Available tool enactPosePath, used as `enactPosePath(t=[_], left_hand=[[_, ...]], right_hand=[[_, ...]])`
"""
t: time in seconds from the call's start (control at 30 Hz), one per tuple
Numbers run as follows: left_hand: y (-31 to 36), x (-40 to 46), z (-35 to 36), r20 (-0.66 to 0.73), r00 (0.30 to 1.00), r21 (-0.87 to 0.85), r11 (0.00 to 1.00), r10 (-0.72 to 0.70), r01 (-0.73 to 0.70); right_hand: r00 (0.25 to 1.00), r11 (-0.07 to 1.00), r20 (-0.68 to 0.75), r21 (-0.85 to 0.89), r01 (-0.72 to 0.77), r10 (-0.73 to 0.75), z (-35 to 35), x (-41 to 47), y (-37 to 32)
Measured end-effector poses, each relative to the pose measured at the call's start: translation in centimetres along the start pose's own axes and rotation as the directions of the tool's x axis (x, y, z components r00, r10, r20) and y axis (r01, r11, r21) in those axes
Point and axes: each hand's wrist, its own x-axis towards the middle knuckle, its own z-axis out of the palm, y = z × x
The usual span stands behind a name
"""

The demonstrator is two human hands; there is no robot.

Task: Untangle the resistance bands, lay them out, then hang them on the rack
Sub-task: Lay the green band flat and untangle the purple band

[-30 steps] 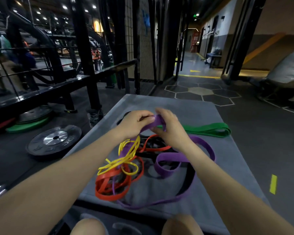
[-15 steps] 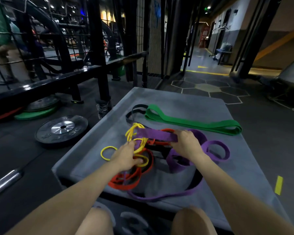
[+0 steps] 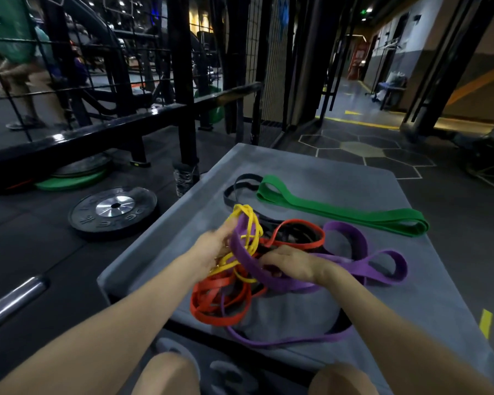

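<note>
A tangle of resistance bands lies on a grey padded box [image 3: 325, 178]. The thin yellow band [image 3: 247, 223] loops up through the pile, and my left hand [image 3: 214, 246] holds it together with a wide purple band [image 3: 351, 266]. My right hand [image 3: 291, 263] grips that purple band lower down, in the middle of the tangle. Orange bands [image 3: 211, 303] and a black band [image 3: 294, 232] are knotted under and around them. A thin purple band [image 3: 283, 342] trails toward the near edge. A green band [image 3: 340, 213] lies flat and separate at the far side.
A black weight plate [image 3: 113, 210] lies on the floor to the left, with a green plate [image 3: 69, 181] behind it under a black steel rack [image 3: 183, 81]. A barbell end [image 3: 12, 300] sticks in at lower left. My knees are at the bottom edge.
My left hand has lifted from the pile and now holds the yellow band up with the purple one. My right hand has dropped lower onto the purple band.
</note>
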Motion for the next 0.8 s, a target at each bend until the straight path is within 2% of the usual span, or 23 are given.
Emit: enactPosePath(t=[0.07, 0.13, 0.2, 0.27, 0.33, 0.4, 0.53, 0.7, 0.8], left_hand=[[0.0, 0.0, 0.0, -0.023, 0.998, 0.057, 0.997, 0.052, -0.05], [-0.1, -0.2, -0.1, -0.033, 0.998, 0.092, 0.994, 0.058, -0.055], [0.1, -0.4, -0.5, -0.027, 0.998, 0.134, 0.989, 0.06, -0.055], [0.3, -0.6, -0.8, -0.012, 0.997, 0.171, 0.982, 0.081, -0.078], [0.3, -0.3, -1.1, -0.03, 0.997, 0.156, 0.985, 0.077, -0.072], [0.3, 0.0, -1.8, -0.071, 0.994, 0.137, 0.988, 0.082, -0.071], [0.5, 0.4, -3.0, -0.195, 0.978, 0.13, 0.99, 0.075, -0.05], [1.1, 0.4, -3.4, -0.239, 0.966, 0.175, 0.983, 0.099, -0.058], [0.8, 0.6, -4.0, -0.28, 0.952, 0.253, 0.966, 0.127, -0.054]], right_hand=[[0.995, 1.0, -0.095, 0.0, 0.006, -0.006, -0.3, 1.1, -0.4], [0.948, 0.998, -0.316, -0.045, 0.036, -0.048, -0.8, 2.5, -0.9], [0.905, 0.999, -0.424, 0.021, 0.03, -0.019, -0.6, 4.1, -1.5], [0.92, 0.999, -0.391, -0.003, -0.036, 0.031, 0.2, 5.7, -1.7], [0.929, 0.99, -0.37, -0.132, -0.044, -0.008, 1.0, 6.4, -1.7], [0.917, 0.99, -0.394, -0.139, 0.013, -0.068, 0.3, 6.1, -2.2], [0.842, 0.992, -0.534, 0.046, 0.114, -0.072, -4.3, 6.4, -3.6], [0.74, 0.969, -0.653, 0.035, 0.243, -0.162, -8.8, 5.6, -5.7], [0.729, 0.956, -0.644, -0.015, 0.292, -0.233, -10.8, 4.9, -7.1]])
